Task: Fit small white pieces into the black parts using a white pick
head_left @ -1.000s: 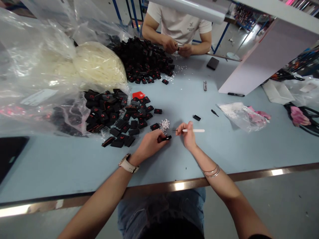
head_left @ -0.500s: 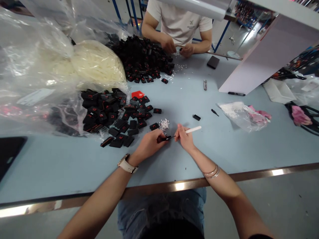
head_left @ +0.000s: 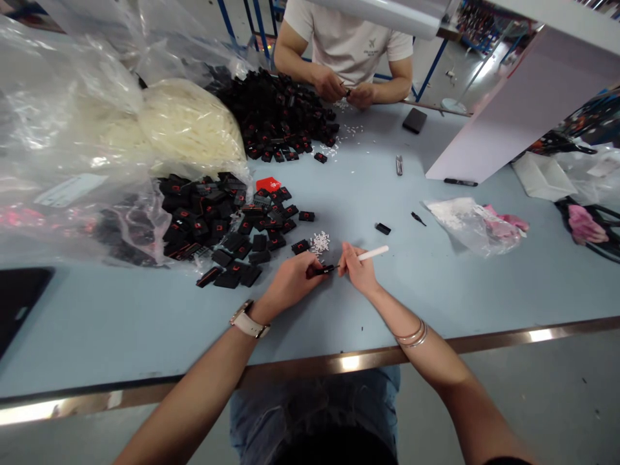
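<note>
The left hand (head_left: 289, 282) is curled, with thumb and fingers pinching a small black part (head_left: 320, 270) just above the bench (head_left: 436, 294), close to the near edge. Facing it, the right hand (head_left: 361, 271) grips a white-handled tool (head_left: 373, 252) like a pen, fingers pressed together low on the shaft. The dark tip reaches the end of the part, so the two hands nearly meet. The work in hand appears to be the tool tip working at that part's end. Whether it is pushing something in cannot be made out. With a part this small, the pinch likely has to stay steady and the tip well aimed. Just beyond the hands lies a little heap of white pieces (head_left: 320, 242). To its left, a spread of black parts (head_left: 242, 232) spills from a clear plastic bag (head_left: 72, 135). One lone black piece (head_left: 382, 228) lies apart to the right. Across the bench, a co-worker's hands (head_left: 346, 92) are busy beside a larger black pile (head_left: 281, 116).
</note>
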A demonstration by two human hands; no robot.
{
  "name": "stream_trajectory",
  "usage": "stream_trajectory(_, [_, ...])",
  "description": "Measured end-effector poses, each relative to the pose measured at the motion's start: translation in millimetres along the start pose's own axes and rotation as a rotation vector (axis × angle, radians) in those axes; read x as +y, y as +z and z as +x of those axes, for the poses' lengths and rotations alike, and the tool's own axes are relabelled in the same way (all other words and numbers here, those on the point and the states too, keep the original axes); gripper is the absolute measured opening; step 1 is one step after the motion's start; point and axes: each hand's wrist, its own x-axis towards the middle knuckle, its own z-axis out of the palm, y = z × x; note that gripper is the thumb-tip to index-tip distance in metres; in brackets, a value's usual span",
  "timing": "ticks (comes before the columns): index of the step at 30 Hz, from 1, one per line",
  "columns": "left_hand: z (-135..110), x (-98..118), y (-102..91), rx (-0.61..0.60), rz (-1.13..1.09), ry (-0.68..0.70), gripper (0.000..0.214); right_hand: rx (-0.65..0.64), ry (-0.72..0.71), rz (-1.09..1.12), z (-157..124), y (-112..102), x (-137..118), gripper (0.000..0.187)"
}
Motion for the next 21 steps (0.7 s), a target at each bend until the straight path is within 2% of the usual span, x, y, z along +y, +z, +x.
stream_trajectory(12, [0.8, 6.6, -3.2, -0.019, 0.004, -0.053, 0.014, 0.016, 0.012, -0.021, 1.6, 1.7, -1.9, 0.071])
stream_trajectory(21, [1.3, 5.4, -3.4, -0.006, 0.004, -0.057, 0.014, -0.038, -0.047, 0.013, 2.4, -0.2, 4.3, 0.069])
